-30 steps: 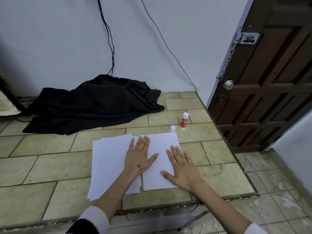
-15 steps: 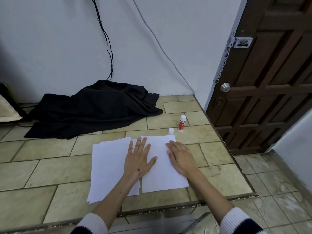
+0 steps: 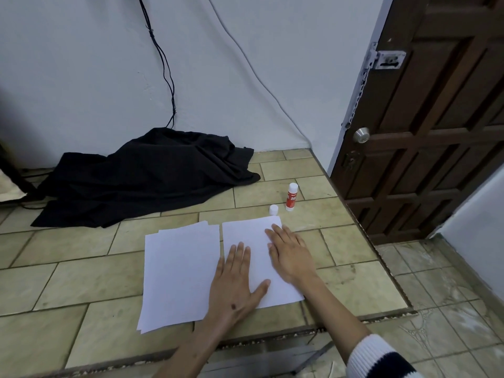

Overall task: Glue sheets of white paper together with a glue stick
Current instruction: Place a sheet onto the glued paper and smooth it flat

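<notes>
Two lots of white paper lie side by side on a tiled platform. A stack of sheets (image 3: 177,271) is on the left and a single sheet (image 3: 252,238) on the right. My left hand (image 3: 234,285) lies flat, fingers spread, on the lower left part of the right sheet. My right hand (image 3: 290,255) presses flat on that sheet's right edge. Behind the paper a red and white glue stick (image 3: 291,197) stands upright with its cap off. Its white cap (image 3: 273,210) sits just to its left.
A black cloth (image 3: 147,175) is heaped at the back against the white wall, with cables hanging above it. A brown wooden door (image 3: 436,118) stands at the right. The platform's front edge (image 3: 272,336) drops to a lower tiled floor.
My right hand slid from the sheet's lower right up along its right edge. My left hand moved back toward me and to the right, off the stack and onto the right sheet.
</notes>
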